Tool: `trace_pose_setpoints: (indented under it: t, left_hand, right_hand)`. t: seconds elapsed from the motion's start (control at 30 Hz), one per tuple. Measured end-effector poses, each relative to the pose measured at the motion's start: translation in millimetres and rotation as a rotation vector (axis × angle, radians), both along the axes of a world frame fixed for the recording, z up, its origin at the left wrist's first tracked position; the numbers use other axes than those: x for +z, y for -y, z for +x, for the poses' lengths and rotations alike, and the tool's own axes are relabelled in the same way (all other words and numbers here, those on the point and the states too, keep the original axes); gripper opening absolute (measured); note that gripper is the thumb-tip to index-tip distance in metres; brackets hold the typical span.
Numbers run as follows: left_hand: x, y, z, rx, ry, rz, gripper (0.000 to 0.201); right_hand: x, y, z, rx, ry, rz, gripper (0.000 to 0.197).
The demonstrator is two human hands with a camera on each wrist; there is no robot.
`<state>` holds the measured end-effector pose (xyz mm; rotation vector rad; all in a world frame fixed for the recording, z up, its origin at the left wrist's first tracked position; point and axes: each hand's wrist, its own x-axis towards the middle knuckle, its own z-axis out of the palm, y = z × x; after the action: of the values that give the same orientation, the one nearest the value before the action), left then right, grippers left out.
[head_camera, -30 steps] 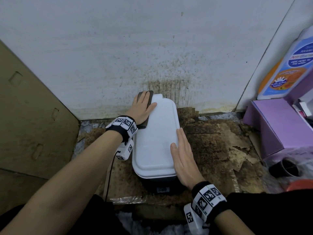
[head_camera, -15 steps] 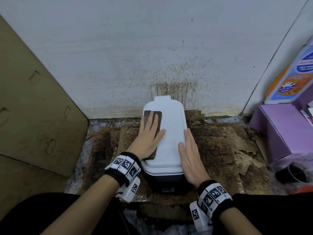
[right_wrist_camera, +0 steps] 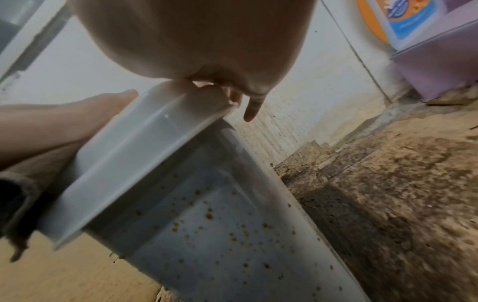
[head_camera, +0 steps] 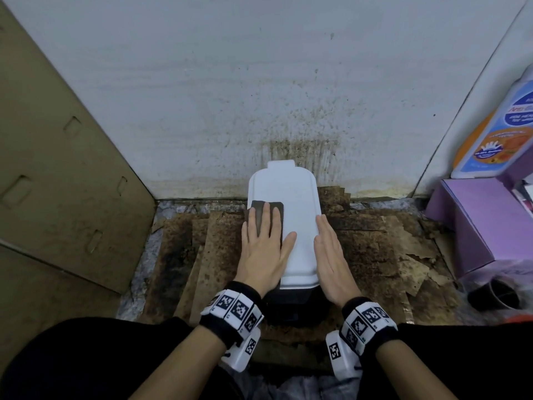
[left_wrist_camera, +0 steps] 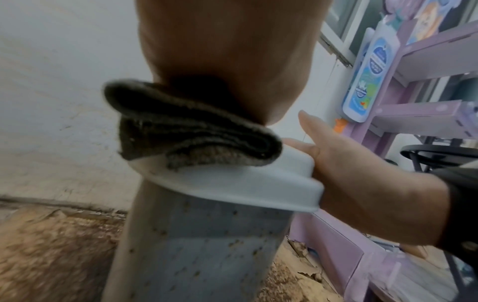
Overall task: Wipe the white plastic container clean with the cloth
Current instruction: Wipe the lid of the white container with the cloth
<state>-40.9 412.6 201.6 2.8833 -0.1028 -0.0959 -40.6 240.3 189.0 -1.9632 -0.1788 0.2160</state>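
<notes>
The white plastic container (head_camera: 291, 215) stands on stained cardboard against the wall, its white lid (left_wrist_camera: 232, 183) on top and its grey, speckled side (right_wrist_camera: 220, 224) below. A folded dark brown cloth (head_camera: 266, 210) lies on the lid's left part. My left hand (head_camera: 264, 249) presses flat on the cloth (left_wrist_camera: 191, 132), fingers straight, thumb spread onto the lid. My right hand (head_camera: 331, 252) lies flat against the lid's right edge (right_wrist_camera: 145, 155), fingers straight and together.
Stained, peeling cardboard (head_camera: 389, 249) covers the floor round the container. A spattered white wall (head_camera: 259, 96) is right behind it. A brown cardboard panel (head_camera: 57, 168) leans at the left. A purple box (head_camera: 484, 220), a soap bottle (head_camera: 496, 134) and a dark cup (head_camera: 493, 295) crowd the right.
My left hand has slid the cloth along the lid's left side from the far end toward me. My right hand has stayed on the lid's right edge.
</notes>
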Motion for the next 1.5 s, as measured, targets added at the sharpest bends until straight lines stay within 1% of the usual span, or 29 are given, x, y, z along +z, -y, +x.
trace_pose_setpoints:
  t: [0.07,0.17,0.23,0.27,0.33,0.4,0.5,0.57,0.63,0.67,0.7,0.77,0.8,0.83,0.9,0.93,1.0,1.07,1.1,1.17,1.23,1.27,1.33,1.5]
  left_hand:
    - [7,11,-2,0.026,0.008,-0.001,0.11]
    - [7,31,-2,0.015,-0.009,-0.01,0.099]
    - [6,47,0,0.037,-0.027,0.003,0.093]
    - [7,55,1,0.044,-0.013,0.008,0.091]
    - [10,72,2,0.031,-0.011,0.005,0.094]
    - [13,85,4,0.01,-0.011,0.002,0.095]
    - [14,95,7,-0.005,-0.036,0.029,0.087]
    - [16,96,8,0.006,-0.05,0.021,0.088]
    - [21,92,9,0.015,-0.056,-0.083,0.087]
    - [25,88,9,0.02,-0.066,-0.183,0.08]
    - [29,83,9,0.033,-0.068,-0.315,0.069]
    - [34,70,4,0.126,0.002,-0.565,0.056]
    - [33,62,1,0.192,0.069,-0.621,0.051]
    - [31,52,-2,0.25,0.15,-0.613,0.045]
    - [25,34,-6,0.304,0.298,-0.514,0.033]
    - [19,26,-7,0.304,0.345,-0.461,0.03]
    - [10,12,-8,0.297,0.382,-0.353,0.03]
    - [2,2,-9,0.296,0.378,-0.286,0.034]
    - [-1,-1,-10,0.298,0.36,-0.285,0.037]
    - [-5,-4,-12,0.287,0.292,-0.34,0.044]
    - [-9,-5,-12,0.275,0.218,-0.426,0.051]
    - [-11,-6,-12,0.272,0.196,-0.46,0.053]
    - [-14,-7,-12,0.271,0.187,-0.501,0.055]
    - [-19,-9,-10,0.274,0.201,-0.527,0.054]
  right_hand:
    - [0,5,1,-0.01,-0.018,0.064,0.054]
    - [4,7,4,-0.032,-0.103,0.179,0.057]
    - [7,7,5,-0.067,-0.156,0.281,0.057]
    - [8,8,6,-0.1,-0.179,0.324,0.058]
    - [9,13,9,-0.162,-0.221,0.39,0.067]
    - [11,17,10,-0.182,-0.238,0.398,0.069]
    - [17,19,10,-0.174,-0.267,0.382,0.073]
    - [19,19,11,-0.158,-0.272,0.378,0.072]
    - [22,17,10,-0.147,-0.265,0.355,0.068]
    - [21,16,10,-0.143,-0.252,0.34,0.068]
    - [19,15,9,-0.139,-0.231,0.328,0.068]
    - [17,10,8,-0.144,-0.175,0.297,0.067]
    - [16,8,7,-0.16,-0.136,0.261,0.066]
    - [16,5,7,-0.183,-0.082,0.202,0.064]
    - [19,-1,7,-0.208,0.072,0.046,0.056]
    - [20,-4,6,-0.192,0.145,-0.024,0.053]
    - [22,-14,6,-0.127,0.232,-0.127,0.052]
    - [23,-26,2,-0.06,0.244,-0.202,0.056]
    - [22,-32,0,-0.03,0.229,-0.243,0.06]
    - [19,-40,-5,-0.005,0.226,-0.388,0.071]
    - [15,-41,-7,-0.025,0.246,-0.512,0.078]
    - [14,-40,-7,-0.034,0.247,-0.54,0.079]
    - [11,-35,-7,-0.039,0.248,-0.534,0.079]
    - [5,-27,-5,-0.034,0.258,-0.405,0.07]
